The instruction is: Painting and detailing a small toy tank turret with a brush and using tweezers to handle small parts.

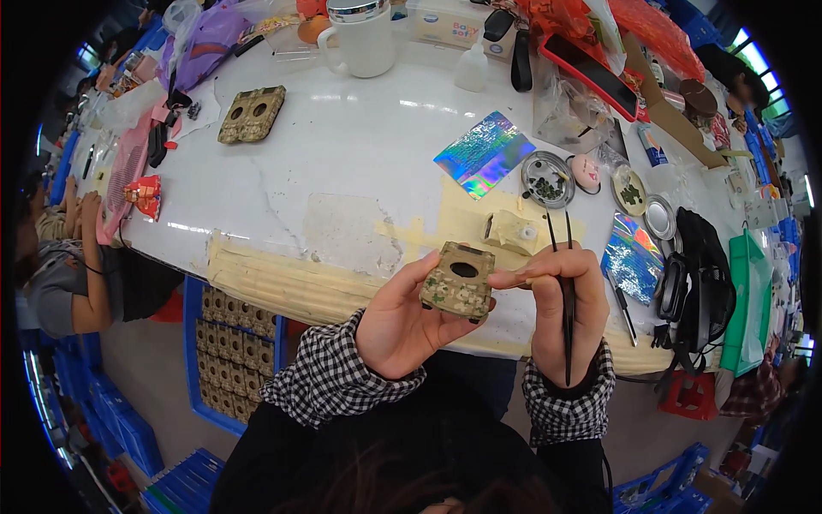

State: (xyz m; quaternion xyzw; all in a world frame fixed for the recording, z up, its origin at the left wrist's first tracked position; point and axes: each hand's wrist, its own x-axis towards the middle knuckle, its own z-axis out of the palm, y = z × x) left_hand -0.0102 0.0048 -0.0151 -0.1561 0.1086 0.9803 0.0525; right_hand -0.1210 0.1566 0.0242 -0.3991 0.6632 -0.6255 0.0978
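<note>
My left hand (pixel 387 332) grips a small camouflage-patterned plastic part (pixel 447 295) with a dark oval hole in its top, tilted above the table's near edge. My right hand (pixel 572 287) is closed around black tweezers (pixel 568 334), whose tips point away from me. Its extended index finger touches or nearly touches the part's right side. Just beyond sits a cream-coloured block (pixel 512 233) with a small white knob, on yellowish tape. Farther off is a round metal tin (pixel 562 197) holding small dark green bits, next to a shiny holographic sheet (pixel 485 156).
Two joined camouflage parts (pixel 251 115) lie at the far left, near a white lidded mug (pixel 364 43). On the right are a pen (pixel 622 310), a black bag (pixel 709 278) and a green tray (pixel 747 300). A blue crate (pixel 192 360) of similar parts stands below left. Another person (pixel 68 274) sits left.
</note>
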